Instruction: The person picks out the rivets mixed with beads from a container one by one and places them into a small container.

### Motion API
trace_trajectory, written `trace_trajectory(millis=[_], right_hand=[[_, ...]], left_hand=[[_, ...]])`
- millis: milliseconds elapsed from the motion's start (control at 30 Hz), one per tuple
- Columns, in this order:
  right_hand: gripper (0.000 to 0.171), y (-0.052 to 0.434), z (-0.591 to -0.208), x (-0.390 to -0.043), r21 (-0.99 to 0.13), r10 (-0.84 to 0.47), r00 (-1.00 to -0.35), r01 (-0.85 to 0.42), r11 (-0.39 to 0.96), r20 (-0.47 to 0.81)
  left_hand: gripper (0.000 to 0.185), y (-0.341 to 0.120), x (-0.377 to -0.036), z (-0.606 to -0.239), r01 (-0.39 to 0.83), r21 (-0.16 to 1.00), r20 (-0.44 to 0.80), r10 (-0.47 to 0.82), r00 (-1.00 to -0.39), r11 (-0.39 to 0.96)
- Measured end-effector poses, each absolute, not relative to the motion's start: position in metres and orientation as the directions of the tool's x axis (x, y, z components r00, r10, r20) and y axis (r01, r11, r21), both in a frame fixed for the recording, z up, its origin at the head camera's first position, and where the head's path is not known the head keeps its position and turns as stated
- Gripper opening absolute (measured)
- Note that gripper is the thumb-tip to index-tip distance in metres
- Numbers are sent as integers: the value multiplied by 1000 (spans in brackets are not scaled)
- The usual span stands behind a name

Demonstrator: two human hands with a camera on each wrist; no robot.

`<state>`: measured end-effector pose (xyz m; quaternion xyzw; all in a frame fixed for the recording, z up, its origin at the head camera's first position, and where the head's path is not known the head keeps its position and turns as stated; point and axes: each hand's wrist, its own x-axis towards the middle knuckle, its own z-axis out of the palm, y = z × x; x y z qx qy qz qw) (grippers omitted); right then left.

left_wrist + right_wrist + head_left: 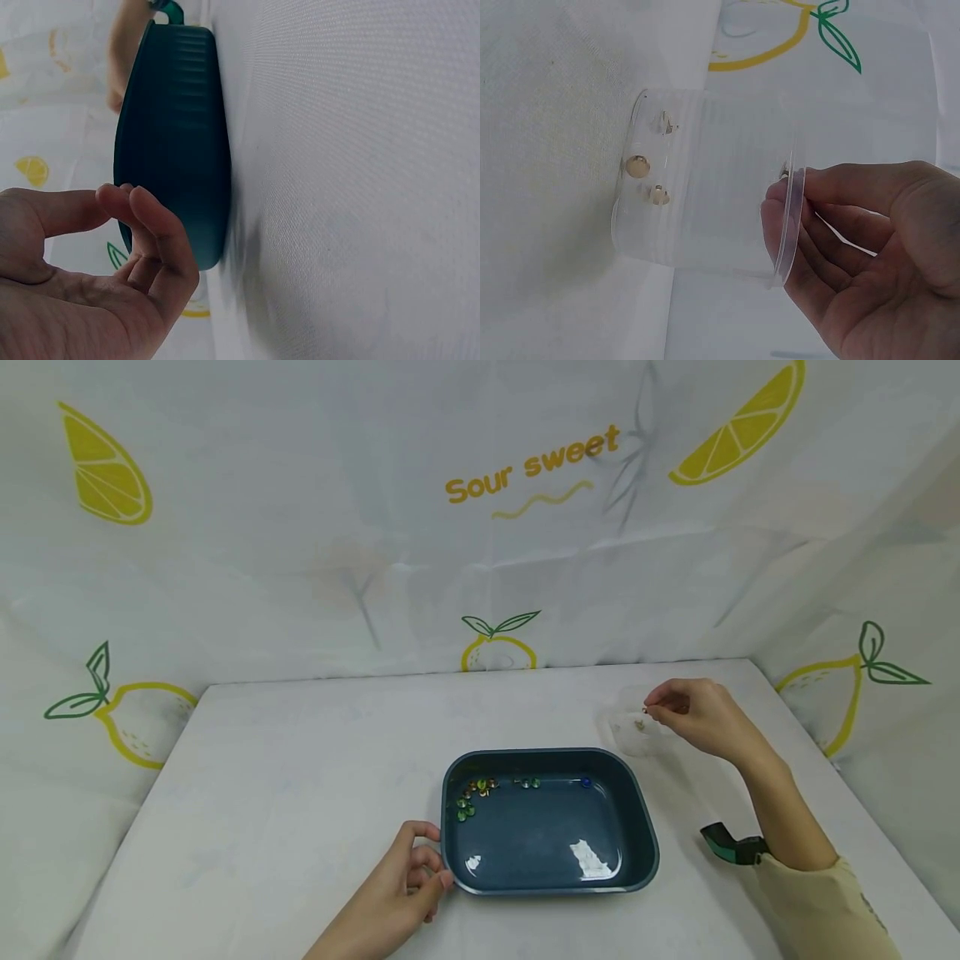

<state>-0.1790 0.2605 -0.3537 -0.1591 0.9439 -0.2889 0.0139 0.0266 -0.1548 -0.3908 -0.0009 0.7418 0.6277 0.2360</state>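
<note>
Two hands work over a white surface point(300, 760). Nearest, the left hand point(393, 893) rests with loosely curled, relaxed fingers against the near-left corner of a dark blue tub point(645, 852); its wrist view shows only the tub's ribbed outer wall. From above, small coloured beads point(472, 797) lie along the tub's far side. Farther right, the right hand point(693, 714) pinches a bead at the rim of a clear cup point(705, 187); only its wrist view shows three golden beads point(637, 166) inside. A lemon-printed cloth point(480, 527) walls the space.
</note>
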Motion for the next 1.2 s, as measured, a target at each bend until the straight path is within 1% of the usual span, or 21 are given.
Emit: trace_trajectory(millis=[467,700,1000,1200], right_hand=[[10,260,-352,-177,-546,-304,-950,-290,786,67],[14,260,-352,-177,-552,-307,-949,-293,780,69],[12,252,-343,-173,-550,-343,-933,-346,760,113],[12,243,-333,-170,-570,-368,-924,-357,740,101]], left_hand=[[49,-155,27,-391,-307,929,-358,293,-887,208],[48,-155,27,-391,-305,930,-356,297,-886,207],[48,-156,26,-391,-293,937,-341,313,-887,191],[48,-156,27,-392,-292,937,-341,312,-887,194]])
